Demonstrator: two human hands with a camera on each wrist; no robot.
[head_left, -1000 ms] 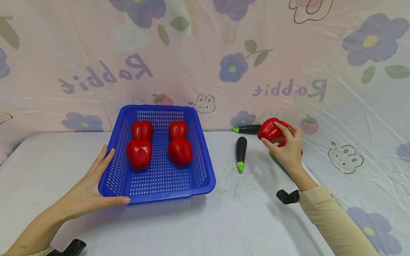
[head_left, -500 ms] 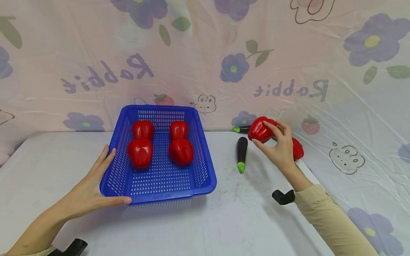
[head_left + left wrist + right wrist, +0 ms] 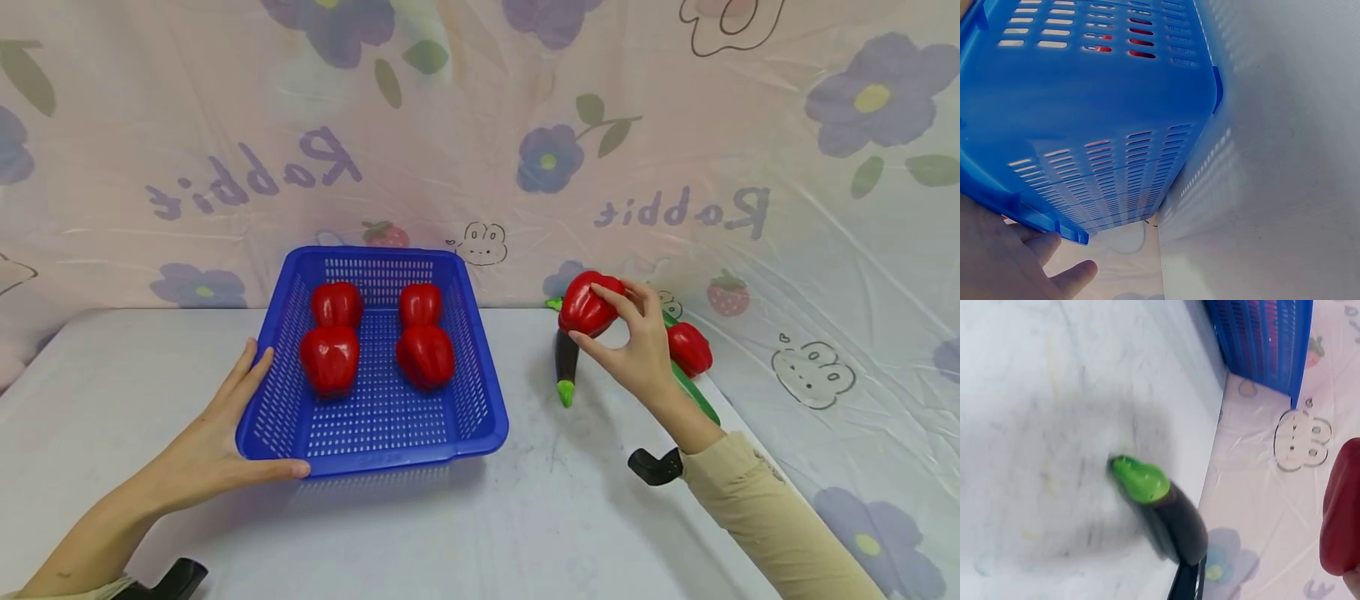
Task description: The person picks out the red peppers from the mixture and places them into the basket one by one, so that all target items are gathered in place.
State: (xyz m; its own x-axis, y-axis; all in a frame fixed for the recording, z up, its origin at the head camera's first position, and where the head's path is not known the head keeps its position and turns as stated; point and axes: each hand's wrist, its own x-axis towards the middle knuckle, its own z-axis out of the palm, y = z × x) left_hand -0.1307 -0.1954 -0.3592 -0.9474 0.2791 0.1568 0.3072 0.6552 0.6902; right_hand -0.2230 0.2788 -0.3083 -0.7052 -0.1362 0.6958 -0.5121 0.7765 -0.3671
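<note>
In the head view my right hand (image 3: 637, 342) pinches a glossy red bell pepper (image 3: 590, 304) between thumb and fingers, raised above the table. Its red side also shows at the right edge of the right wrist view. A dark eggplant (image 3: 567, 358) with a green stem end lies just below it, partly covered. My left hand (image 3: 198, 446) rests against the near left corner of a blue plastic basket (image 3: 405, 457), thumb along the front rim and fingers straight along the left side. Inside the basket sit several red bell peppers (image 3: 330, 360) in two columns.
Right of my right hand lies another red bell pepper (image 3: 689, 350) beside a long green vegetable (image 3: 693, 392), partly hidden. A second eggplant's green stem end (image 3: 553, 303) peeks out behind the held pepper. A flower-printed curtain (image 3: 480, 150) hangs behind the white table (image 3: 525, 533).
My right hand has carried the bell pepper leftward, off from over the far eggplant toward the nearer one. This uncovers the other pepper and green vegetable on the right. My left hand stays at the basket.
</note>
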